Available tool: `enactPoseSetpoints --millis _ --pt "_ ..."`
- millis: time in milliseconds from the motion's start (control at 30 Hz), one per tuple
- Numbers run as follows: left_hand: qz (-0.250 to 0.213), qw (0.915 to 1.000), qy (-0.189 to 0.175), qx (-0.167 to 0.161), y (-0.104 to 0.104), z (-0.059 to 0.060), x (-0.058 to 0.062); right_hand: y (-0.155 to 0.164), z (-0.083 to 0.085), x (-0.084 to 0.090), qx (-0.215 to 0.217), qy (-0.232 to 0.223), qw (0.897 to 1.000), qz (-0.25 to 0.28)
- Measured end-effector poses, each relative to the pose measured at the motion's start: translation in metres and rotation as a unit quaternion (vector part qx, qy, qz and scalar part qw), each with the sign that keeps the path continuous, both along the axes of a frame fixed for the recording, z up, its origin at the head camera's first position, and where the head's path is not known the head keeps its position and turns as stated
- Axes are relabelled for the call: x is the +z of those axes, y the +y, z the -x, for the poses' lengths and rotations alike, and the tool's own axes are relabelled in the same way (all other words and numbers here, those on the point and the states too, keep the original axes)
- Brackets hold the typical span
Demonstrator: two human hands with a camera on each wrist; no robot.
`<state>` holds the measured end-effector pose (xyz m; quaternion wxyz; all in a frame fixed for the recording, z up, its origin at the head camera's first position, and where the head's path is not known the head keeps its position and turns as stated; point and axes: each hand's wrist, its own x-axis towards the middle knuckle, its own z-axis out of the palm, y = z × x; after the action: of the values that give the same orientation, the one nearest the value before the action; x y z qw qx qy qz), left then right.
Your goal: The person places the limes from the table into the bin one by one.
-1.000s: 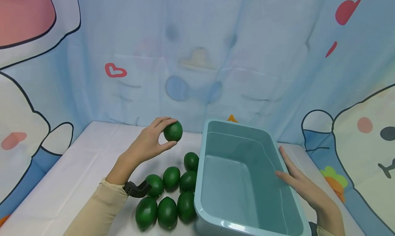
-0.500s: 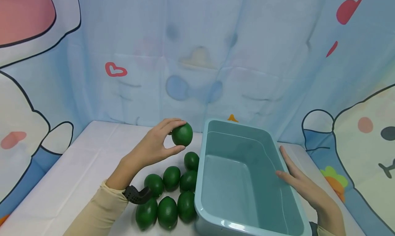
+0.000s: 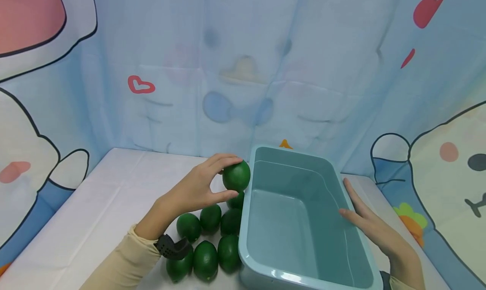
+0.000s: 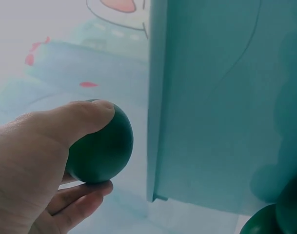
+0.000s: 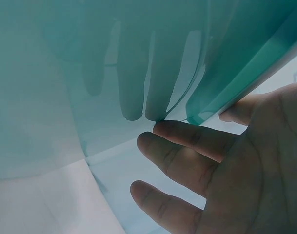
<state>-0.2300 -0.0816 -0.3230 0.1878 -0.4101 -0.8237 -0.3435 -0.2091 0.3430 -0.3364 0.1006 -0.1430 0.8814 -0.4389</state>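
I see the green lime (image 3: 236,175) pinched between the thumb and curled fingers of my left hand (image 3: 197,189), held in the air just beside the near-left rim of the teal bin (image 3: 262,262), not yet over its hollow. The left wrist view shows the same lime (image 4: 100,146) with my thumb across its top and fingers under it, the bin's outer wall (image 4: 211,97) right next to it. Below that hand, a cluster of other green limes (image 3: 206,239) lies on the white bench (image 3: 95,205), touching one another and pressed up against the bin's left wall. My right hand (image 3: 373,231) lies flat, fingers straight, against the bin's right side, holding nothing; from the right wrist view its fingers (image 5: 187,146) touch the wall under the rim. A cartoon-printed blue backdrop (image 3: 243,71) stands behind the bench.
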Motion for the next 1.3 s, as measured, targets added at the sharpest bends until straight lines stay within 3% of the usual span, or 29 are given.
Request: enactPoseSetpoints --millis 200,567,1033,1300 --pt "0.006 0.9997 -0.007 -0.022 0.007 -0.002 -0.003 0.000 0.000 0.001 0.001 -0.002 1.000 -0.001" --pt "0.003 0.9988 -0.047 -0.013 0.012 -0.006 -0.003 0.000 -0.001 0.001 0.000 0.003 1.000 0.002" --pt "0.001 0.9991 -0.032 -0.026 0.017 -0.009 -0.004 -0.001 0.000 0.001 -0.003 -0.001 1.000 0.000" --pt "-0.016 0.9983 -0.017 -0.053 0.019 -0.009 -0.004 -0.002 0.000 -0.001 0.004 0.014 1.000 0.004"
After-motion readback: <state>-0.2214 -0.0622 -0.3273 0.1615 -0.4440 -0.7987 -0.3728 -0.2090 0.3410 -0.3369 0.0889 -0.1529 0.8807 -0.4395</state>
